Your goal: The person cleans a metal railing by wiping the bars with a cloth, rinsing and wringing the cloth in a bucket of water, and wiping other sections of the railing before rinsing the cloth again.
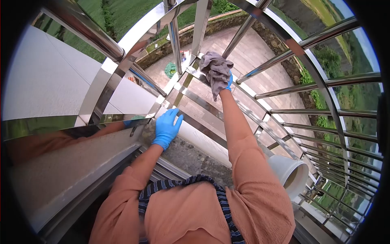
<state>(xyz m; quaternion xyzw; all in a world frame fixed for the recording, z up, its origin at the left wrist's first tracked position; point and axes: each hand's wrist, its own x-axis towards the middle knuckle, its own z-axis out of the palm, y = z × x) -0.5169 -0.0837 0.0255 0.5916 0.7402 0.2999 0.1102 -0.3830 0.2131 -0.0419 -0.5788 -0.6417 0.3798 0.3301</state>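
Note:
My right hand (pixel 230 82), in a blue glove, reaches out to the far lower rail of the metal window cage. It grips a crumpled grey-purple cloth (pixel 216 70), which hides most of its fingers. The cloth hangs beside an upright steel bar (pixel 239 36). My left hand (pixel 165 127), also gloved in blue, lies with fingers extended over the white edge of the sill (pixel 203 144), near the cage's flat bottom bars (pixel 199 97). Nothing shows in it.
A white bucket (pixel 284 173) stands tilted in view at my right. Shiny bars (pixel 321 85) curve around in front and to the right. Through the gaps, far below, lies a paved yard (pixel 260 53) with a green bundle (pixel 170 70). A window frame (pixel 93 183) runs along the left.

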